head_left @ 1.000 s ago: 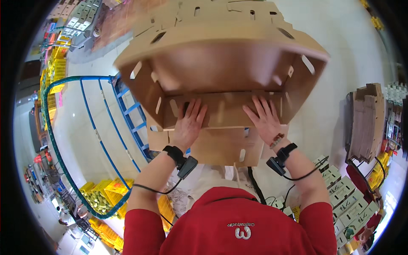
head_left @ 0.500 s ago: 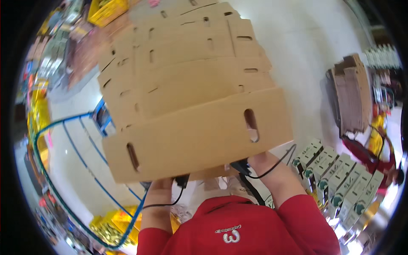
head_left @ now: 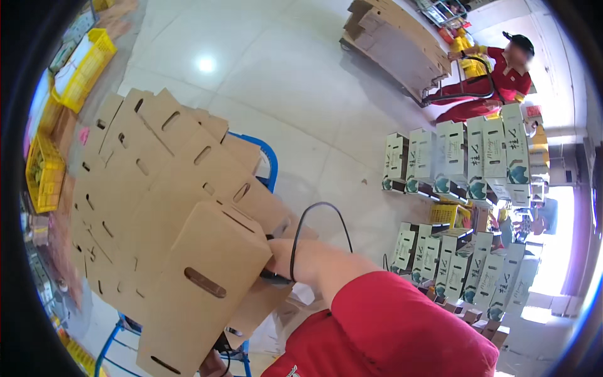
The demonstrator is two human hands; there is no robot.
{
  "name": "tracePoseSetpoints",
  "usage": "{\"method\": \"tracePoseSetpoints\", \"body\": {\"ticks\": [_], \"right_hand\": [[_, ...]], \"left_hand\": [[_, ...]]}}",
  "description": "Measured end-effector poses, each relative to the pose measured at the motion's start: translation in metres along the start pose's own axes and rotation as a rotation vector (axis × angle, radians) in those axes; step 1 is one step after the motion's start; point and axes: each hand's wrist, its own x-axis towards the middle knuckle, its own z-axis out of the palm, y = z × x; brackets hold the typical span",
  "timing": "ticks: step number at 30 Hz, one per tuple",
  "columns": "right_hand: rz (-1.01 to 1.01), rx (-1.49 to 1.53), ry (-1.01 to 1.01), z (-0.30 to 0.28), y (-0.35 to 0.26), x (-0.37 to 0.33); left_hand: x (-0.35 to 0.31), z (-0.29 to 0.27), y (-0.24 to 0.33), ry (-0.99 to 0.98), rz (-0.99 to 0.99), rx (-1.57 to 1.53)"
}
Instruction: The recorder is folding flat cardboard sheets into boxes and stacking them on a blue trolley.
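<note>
A large pile of flattened brown cardboard cartons (head_left: pixel 125 182), with slotted hand holes, lies low at the left. Nearest me, one brown carton (head_left: pixel 217 257) rests on or just over the pile, its edge bent down on the right side. My right hand (head_left: pixel 281 256) is at that carton's right edge, its fingers hidden behind the cardboard. At the bottom, my left hand (head_left: pixel 215 364) shows only in part beneath the carton's near edge; its fingers are hidden too. A dark device with a black cable is at each wrist. Blue metal framing (head_left: pixel 269 160) shows beside the pile.
A person in red (head_left: pixel 502 75) stands at the far right by a cart stacked with flat cardboard (head_left: pixel 402 47). Rows of white-green cartons (head_left: pixel 468 151) stand on the right. Yellow crates (head_left: pixel 45 173) line the left. Pale tiled floor (head_left: pixel 301 94) lies between.
The view has swung to the right, so the cardboard pile now sits to the left. The carton rows and the other person show more fully. Both my hands stay at the near carton.
</note>
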Motion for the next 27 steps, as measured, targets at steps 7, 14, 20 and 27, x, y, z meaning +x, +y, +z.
{"method": "tracePoseSetpoints", "body": {"ticks": [7,14,20,27], "right_hand": [[0.291,0.126,0.467,-0.014,0.012,0.040],[-0.107,0.113,0.540,-0.028,-0.075,0.014],[0.143,-0.152,0.473,-0.040,-0.083,0.016],[0.590,0.293,0.795,0.022,-0.080,-0.167]], "left_hand": [[0.045,-0.027,0.024,0.206,0.344,-0.018],[0.021,-0.058,-0.033,-0.093,0.730,-0.280],[0.038,-0.064,-0.019,0.007,0.664,-0.049],[-0.080,-0.130,0.080,0.358,1.102,-0.273]]}}
